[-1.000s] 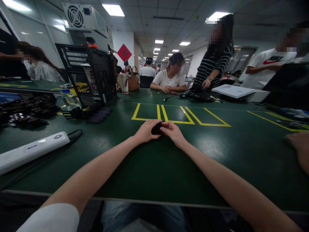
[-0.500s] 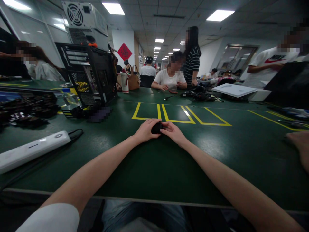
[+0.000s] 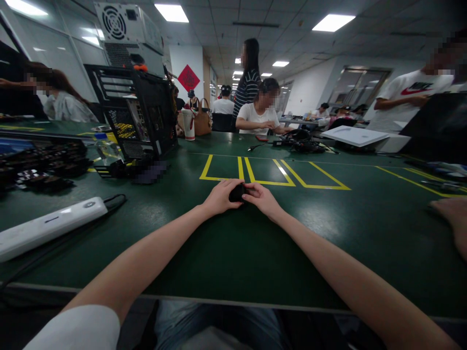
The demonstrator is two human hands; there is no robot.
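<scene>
Between my two hands is a small black rounded object (image 3: 237, 193), its exact kind not clear and most of it covered by fingers. My left hand (image 3: 220, 197) curls around its left side, thumb in front and fingers over the far side. From the right, the fingertips and thumb of my right hand (image 3: 263, 198) close against its edge. Both hands rest low on the green tabletop (image 3: 237, 262), just in front of the yellow tape outlines (image 3: 270, 184).
To the left stand an open black computer case (image 3: 142, 112) with power supplies (image 3: 127, 34) on top, a bottle (image 3: 105, 148) and a white power strip (image 3: 54, 226). Black cables (image 3: 301, 141) lie across the table. Another person's hand (image 3: 452, 216) rests at the right edge.
My hands and the black object stay in place. Across the table, the standing person in stripes has moved left, and the seated person leans and reaches toward the cables.
</scene>
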